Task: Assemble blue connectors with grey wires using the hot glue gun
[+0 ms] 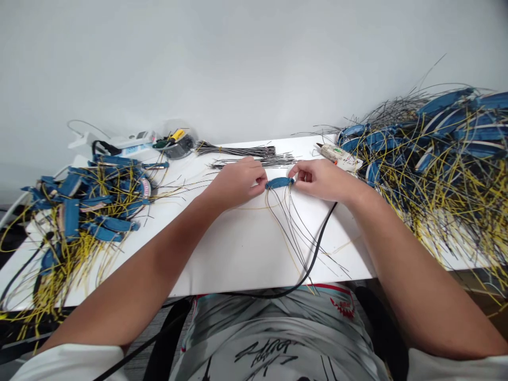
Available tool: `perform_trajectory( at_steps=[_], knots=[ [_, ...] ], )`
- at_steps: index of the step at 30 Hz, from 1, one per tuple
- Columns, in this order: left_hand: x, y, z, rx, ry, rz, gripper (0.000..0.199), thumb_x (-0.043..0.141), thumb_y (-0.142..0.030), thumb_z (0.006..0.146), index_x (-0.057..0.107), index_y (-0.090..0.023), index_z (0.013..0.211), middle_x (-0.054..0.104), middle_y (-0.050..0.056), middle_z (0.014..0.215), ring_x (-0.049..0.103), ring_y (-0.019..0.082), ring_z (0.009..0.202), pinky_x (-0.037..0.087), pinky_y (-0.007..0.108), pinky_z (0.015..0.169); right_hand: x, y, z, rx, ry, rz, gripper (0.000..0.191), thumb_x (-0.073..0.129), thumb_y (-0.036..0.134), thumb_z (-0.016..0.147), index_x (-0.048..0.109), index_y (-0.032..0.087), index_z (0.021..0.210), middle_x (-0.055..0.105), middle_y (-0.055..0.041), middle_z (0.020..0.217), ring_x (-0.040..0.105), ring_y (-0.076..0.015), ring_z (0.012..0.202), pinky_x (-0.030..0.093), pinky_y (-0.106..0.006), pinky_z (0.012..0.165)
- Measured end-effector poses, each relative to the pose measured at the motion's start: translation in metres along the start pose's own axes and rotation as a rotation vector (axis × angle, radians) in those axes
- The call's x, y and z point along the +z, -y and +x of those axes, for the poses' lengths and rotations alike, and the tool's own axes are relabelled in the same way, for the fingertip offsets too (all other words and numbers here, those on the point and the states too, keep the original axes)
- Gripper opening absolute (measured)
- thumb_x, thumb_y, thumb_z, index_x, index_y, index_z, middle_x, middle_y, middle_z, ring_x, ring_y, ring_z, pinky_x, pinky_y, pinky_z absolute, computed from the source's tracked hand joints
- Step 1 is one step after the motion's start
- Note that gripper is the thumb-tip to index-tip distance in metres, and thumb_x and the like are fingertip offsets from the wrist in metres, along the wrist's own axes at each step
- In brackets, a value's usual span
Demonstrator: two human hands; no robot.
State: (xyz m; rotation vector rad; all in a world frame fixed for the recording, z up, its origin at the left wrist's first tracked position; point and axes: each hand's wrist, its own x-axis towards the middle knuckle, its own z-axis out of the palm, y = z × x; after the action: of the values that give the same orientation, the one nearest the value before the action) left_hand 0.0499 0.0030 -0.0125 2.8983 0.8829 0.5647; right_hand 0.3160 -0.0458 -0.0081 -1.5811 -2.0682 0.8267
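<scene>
A small curved blue piece (280,182) with thin black and yellow wires trailing from both ends lies between my hands, just over the white table. My left hand (244,182) is closed in a pinch at its left end. At its right end, my right hand (311,177) has thumb and forefinger closed on the tip, with the other fingers curled. The trailing wires (293,233) hang toward the table's front edge. Behind my hands lie bundles of cut dark wires (242,151). A whitish glue gun (339,157) rests just beyond my right hand.
Many similar blue pieces with yellow wires form a pile (95,198) at left and a larger heap (444,143) at right. A power strip (130,145) and a round container (180,144) with yellow-handled tool stand back left. A black cable (317,248) crosses the white table (222,254).
</scene>
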Motion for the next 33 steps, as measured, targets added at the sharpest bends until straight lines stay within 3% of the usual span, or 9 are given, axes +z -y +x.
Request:
perform_trajectory(
  at_steps=[13, 33],
  knots=[
    [0.003, 0.008, -0.003, -0.038, -0.039, -0.007, 0.018, 0.056, -0.022, 0.095, 0.070, -0.018, 0.085, 0.073, 0.005, 0.087, 0.063, 0.021, 0.089, 0.044, 0.032, 0.071, 0.006, -0.003, 0.003, -0.030, -0.050, -0.063, 0.024, 0.071, 0.035, 0.091, 0.079, 0.024, 0.111, 0.071, -0.0015, 0.083, 0.059, -0.0164, 0.071, 0.038, -0.030, 0.066],
    [0.002, 0.006, -0.001, -0.112, -0.001, -0.052, 0.017, 0.058, -0.024, 0.093, 0.069, -0.019, 0.081, 0.072, 0.004, 0.084, 0.061, 0.021, 0.088, 0.041, 0.033, 0.070, 0.011, -0.001, 0.003, -0.006, -0.077, -0.101, 0.021, 0.069, 0.026, 0.089, 0.075, 0.021, 0.109, 0.074, -0.0013, 0.085, 0.063, -0.0171, 0.073, 0.038, -0.030, 0.066]
  ],
)
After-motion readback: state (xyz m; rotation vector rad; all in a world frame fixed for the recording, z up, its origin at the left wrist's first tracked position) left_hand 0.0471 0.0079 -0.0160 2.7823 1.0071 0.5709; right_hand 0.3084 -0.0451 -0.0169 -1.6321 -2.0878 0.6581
